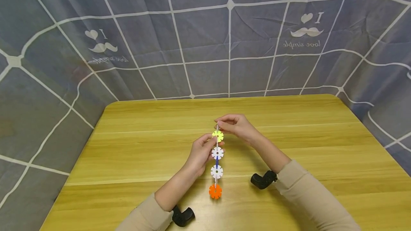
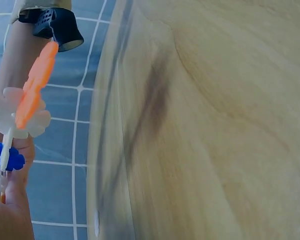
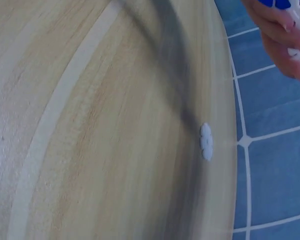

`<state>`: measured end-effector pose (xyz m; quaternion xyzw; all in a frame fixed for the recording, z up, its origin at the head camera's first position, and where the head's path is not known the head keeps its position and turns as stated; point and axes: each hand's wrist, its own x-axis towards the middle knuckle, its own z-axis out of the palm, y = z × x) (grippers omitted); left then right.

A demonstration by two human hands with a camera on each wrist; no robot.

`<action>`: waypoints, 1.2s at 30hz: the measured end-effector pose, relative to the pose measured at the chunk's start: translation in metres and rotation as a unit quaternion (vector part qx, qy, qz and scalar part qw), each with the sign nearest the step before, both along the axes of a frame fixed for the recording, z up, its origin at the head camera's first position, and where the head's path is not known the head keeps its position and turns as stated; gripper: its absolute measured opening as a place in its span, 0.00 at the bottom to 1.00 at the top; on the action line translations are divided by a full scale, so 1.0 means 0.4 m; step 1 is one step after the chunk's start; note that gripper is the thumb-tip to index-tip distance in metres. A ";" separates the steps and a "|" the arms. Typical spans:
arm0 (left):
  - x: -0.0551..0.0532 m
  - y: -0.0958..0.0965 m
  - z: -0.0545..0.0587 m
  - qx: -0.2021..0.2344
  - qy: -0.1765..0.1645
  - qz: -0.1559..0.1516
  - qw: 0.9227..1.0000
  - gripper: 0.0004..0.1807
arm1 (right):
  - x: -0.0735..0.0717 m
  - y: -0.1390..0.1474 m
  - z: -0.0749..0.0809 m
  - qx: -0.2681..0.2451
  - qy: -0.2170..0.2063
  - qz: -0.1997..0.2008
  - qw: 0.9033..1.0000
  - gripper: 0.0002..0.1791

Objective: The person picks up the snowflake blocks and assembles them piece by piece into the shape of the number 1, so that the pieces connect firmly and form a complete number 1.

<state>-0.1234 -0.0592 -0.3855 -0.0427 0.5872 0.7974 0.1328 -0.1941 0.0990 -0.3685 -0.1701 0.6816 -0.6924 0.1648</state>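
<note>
A chain of notched plastic snowflake discs hangs before me in the head view. From the top run a white disc [image 1: 217,127] seen edge-on, a yellow disc [image 1: 218,137], more white discs, a blue disc [image 1: 217,162] edge-on, and an orange disc [image 1: 215,191] at the bottom. My left hand [image 1: 199,152] pinches the chain near the yellow disc, its other fingers behind. With thumb and fingers, my right hand [image 1: 237,127] holds the topmost white disc. In the left wrist view the orange disc [image 2: 37,85] is close to the camera, overlapping a white disc [image 2: 39,124].
One loose white disc [image 3: 206,142] lies on the wooden table [image 3: 115,150] in the right wrist view. Black wrist devices [image 1: 183,216] sit at both cuffs. A grey-blue curtain [image 1: 205,38] with white lines stands behind and beside the table.
</note>
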 end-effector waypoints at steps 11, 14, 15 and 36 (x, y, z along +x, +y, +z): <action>0.004 0.011 0.006 -0.008 0.018 0.037 0.999 0.13 | 0.012 -0.002 0.033 0.088 0.091 0.012 0.992 0.13; 0.006 0.013 0.005 -0.018 0.023 0.043 0.999 0.13 | 0.012 -0.002 0.036 0.089 0.094 0.021 0.991 0.14; 0.007 0.014 0.004 -0.021 0.026 0.043 0.998 0.13 | 0.012 -0.001 0.035 0.087 0.091 0.022 0.992 0.14; 0.006 0.024 0.006 -0.017 0.032 0.029 0.999 0.14 | 0.021 0.002 -0.001 0.012 0.021 -0.012 1.000 0.12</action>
